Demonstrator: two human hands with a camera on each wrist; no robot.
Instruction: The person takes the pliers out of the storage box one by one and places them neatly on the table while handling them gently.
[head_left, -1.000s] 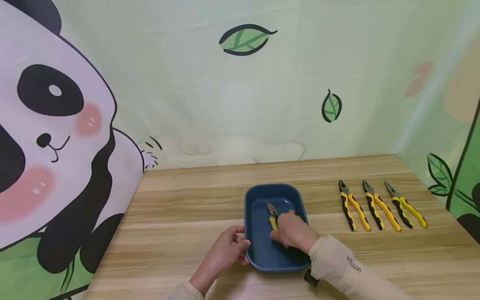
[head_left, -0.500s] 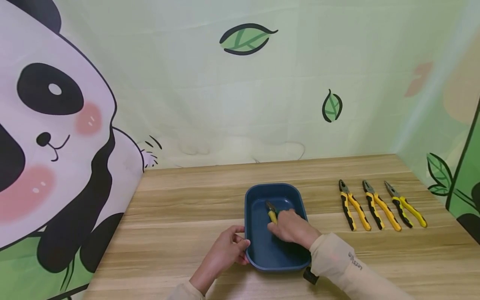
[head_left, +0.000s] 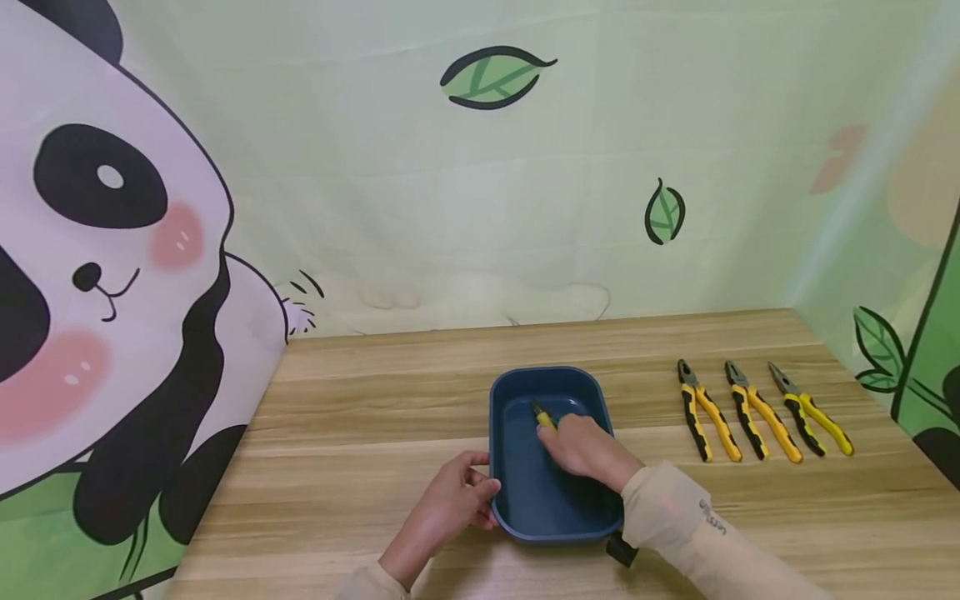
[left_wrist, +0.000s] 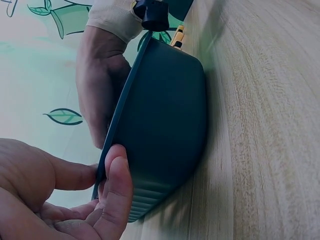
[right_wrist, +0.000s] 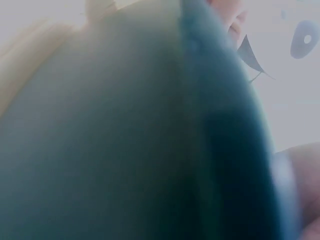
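Observation:
A dark blue rectangular tub (head_left: 525,508) sits on the wooden table with its long side running away from me. My left hand (head_left: 448,498) holds the tub's left rim; in the left wrist view its thumb is inside and its fingers (left_wrist: 117,190) lie against the outer wall. Down inside the tub, my right hand (head_left: 588,450) grips a pair of pliers with yellow and green handles (head_left: 545,417). Their tip points to the far left, and most of the handles are hidden under the hand. The tub's wall (right_wrist: 100,140) blurs across most of the right wrist view.
Three pairs of pliers lie in a row at the right: combination pliers (head_left: 708,412), a similar second pair (head_left: 763,412) and long-nose pliers (head_left: 812,410), all with black and yellow handles. A printed cloth (head_left: 525,208) with a panda stands behind the table.
My right hand has shifted slightly up and left over the pliers, covering more of their handles. The left hand and the tub have stayed in place.

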